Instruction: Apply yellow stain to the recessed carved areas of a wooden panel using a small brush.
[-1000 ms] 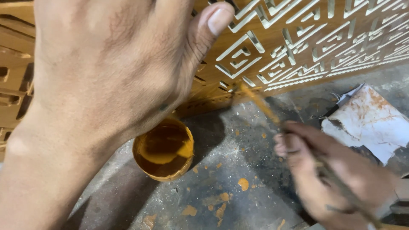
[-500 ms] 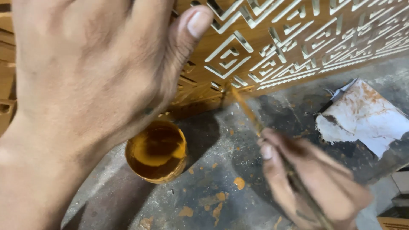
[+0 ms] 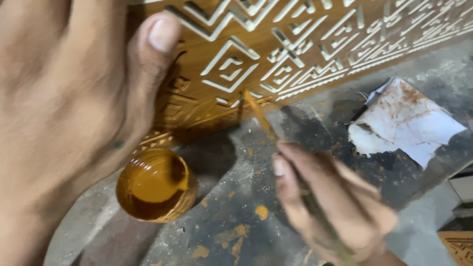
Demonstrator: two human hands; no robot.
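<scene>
A: What is the right hand (image 3: 330, 207) doing?
B: It grips a thin brush (image 3: 266, 123), tip on the carved wooden panel (image 3: 305, 44)'s lower edge.
A: And the left hand (image 3: 64, 108)?
B: Spread wide over the panel, probably resting on it. 1 paint cup (image 3: 155, 184) stands just below, stained paper (image 3: 404, 120) lies to the right.

Left hand (image 3: 64, 108) flat, thumb raised — right hand (image 3: 330, 202) pinched, fingers curled.

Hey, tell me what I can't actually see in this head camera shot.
- Left hand: fingers cut off by the top edge.
- Carved wooden panel: left part hidden behind that hand.
- Brush: tip blurred; handle hidden in the right hand.
- Paint cup: depth unclear.
</scene>
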